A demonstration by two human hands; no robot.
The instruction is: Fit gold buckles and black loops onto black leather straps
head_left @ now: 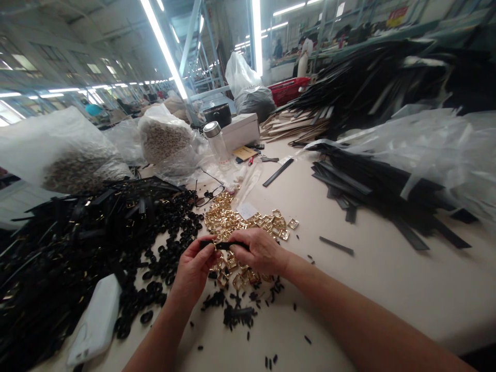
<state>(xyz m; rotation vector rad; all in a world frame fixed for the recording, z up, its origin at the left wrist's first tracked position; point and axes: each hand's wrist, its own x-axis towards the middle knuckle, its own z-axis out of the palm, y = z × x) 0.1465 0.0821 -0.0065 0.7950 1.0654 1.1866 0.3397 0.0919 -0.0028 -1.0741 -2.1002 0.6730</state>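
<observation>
Both my hands grip one black strap [225,246] over the middle of the table. A gold buckle [216,247] appears to sit on the strap between them, partly hidden by fingers. My left hand [196,261] pinches the strap's left end. The other end is in my right hand [258,250], its fingers curled round it. Beneath and beyond the hands spreads a pile of gold square buckles [222,214]. Small black pieces [238,312] are scattered on the near side. Left of my hands lie many black rings [163,258].
A large heap of black straps [58,248] covers the left side, with a white power bank [96,315] before it. Dark strips [372,181] lie under plastic at right. A glass bottle [217,142], eyeglasses [209,195] and filled plastic bags [165,137] stand or lie farther back.
</observation>
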